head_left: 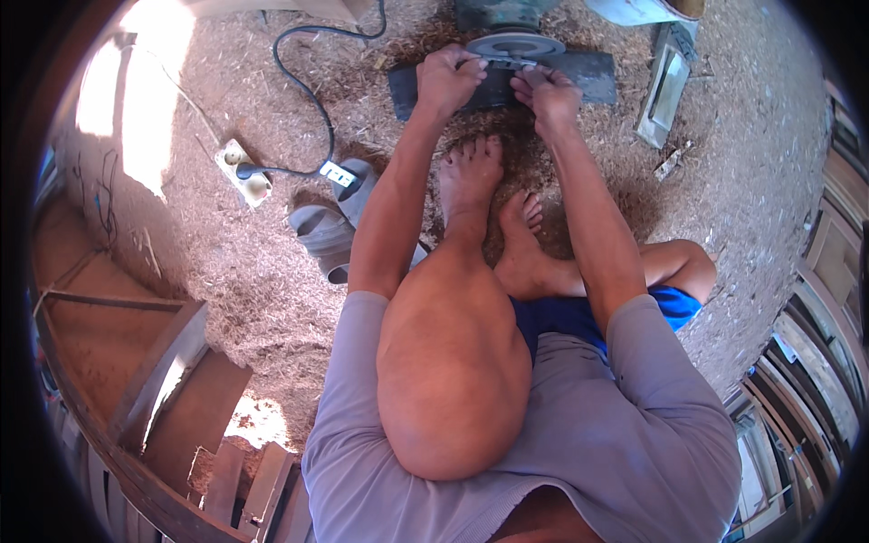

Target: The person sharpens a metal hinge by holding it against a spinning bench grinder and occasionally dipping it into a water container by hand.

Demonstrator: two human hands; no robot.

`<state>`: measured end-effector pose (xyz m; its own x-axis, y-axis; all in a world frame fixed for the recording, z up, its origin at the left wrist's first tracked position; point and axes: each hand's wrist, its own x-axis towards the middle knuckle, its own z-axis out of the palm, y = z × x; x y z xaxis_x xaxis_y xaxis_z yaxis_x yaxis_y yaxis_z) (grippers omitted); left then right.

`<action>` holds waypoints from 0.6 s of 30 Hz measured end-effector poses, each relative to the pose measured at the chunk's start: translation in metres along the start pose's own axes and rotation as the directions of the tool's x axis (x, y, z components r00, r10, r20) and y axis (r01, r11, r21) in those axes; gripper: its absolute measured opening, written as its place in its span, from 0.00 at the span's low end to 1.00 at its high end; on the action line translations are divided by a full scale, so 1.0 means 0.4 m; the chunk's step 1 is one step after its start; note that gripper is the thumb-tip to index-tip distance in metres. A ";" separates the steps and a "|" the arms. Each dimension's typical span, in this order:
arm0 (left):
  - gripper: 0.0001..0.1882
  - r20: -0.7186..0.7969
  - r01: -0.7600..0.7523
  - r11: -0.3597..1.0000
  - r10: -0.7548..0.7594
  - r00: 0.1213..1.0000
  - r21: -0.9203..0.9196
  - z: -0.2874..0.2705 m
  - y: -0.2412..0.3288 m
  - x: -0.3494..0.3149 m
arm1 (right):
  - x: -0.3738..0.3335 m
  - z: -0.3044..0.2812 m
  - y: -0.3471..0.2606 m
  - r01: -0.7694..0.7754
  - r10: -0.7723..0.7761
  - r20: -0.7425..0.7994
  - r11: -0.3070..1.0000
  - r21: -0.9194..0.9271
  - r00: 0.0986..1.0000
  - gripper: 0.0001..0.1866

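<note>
1. through the head view i see my left hand at the top centre, its fingers drawn narrow in a pinch on the left end of a small narrow piece
2. my right hand pinches the right end of the same piece, thumb and fingers close together
3. the piece lies between the two hands, just at the near edge of a round grey disc; i cannot tell whether it touches the disc
4. behind the disc i see a greenish machine body, and under the hands a dark flat board on the shaving-strewn floor
5. for writing, i find a white tag near a dark cord; it carries darker marks, too small for me to read
6. the cord runs to a plug in a pale power strip on the left, with grey sandals near it
7. on the right i have a long grey metal piece lying on the floor, apart from the board
8. below the hands are two bare feet, one knee raised in the middle of my view, and grey sleeves on both upper arms
</note>
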<state>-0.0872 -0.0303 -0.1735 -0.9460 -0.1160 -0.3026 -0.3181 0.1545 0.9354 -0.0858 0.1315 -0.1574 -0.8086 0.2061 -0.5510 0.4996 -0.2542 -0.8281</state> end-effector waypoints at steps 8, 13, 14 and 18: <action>0.09 0.032 0.022 1.000 -0.022 0.999 0.007 -0.010 0.004 0.004 | -0.002 0.003 0.010 0.003 -0.003 -0.002 1.000 -0.014 1.000 0.07; 0.08 0.018 0.008 0.999 -0.007 1.000 -0.033 -0.016 -0.006 0.005 | -0.004 0.011 0.010 0.029 -0.029 -0.009 1.000 -0.007 1.000 0.07; 0.08 0.019 0.007 0.999 -0.006 1.000 -0.032 -0.016 -0.006 0.006 | -0.003 0.011 0.012 0.038 -0.038 -0.001 0.999 -0.009 0.999 0.07; 0.08 -0.001 -0.006 1.000 0.006 1.000 0.010 -0.014 -0.019 0.011 | -0.003 0.007 0.014 0.055 -0.055 0.005 0.999 0.003 0.998 0.07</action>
<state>-0.0885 -0.0374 -0.1810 -0.9480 -0.1162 -0.2963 -0.3126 0.1649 0.9355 -0.0827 0.1273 -0.1612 -0.8363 0.2147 -0.5045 0.4538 -0.2451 -0.8567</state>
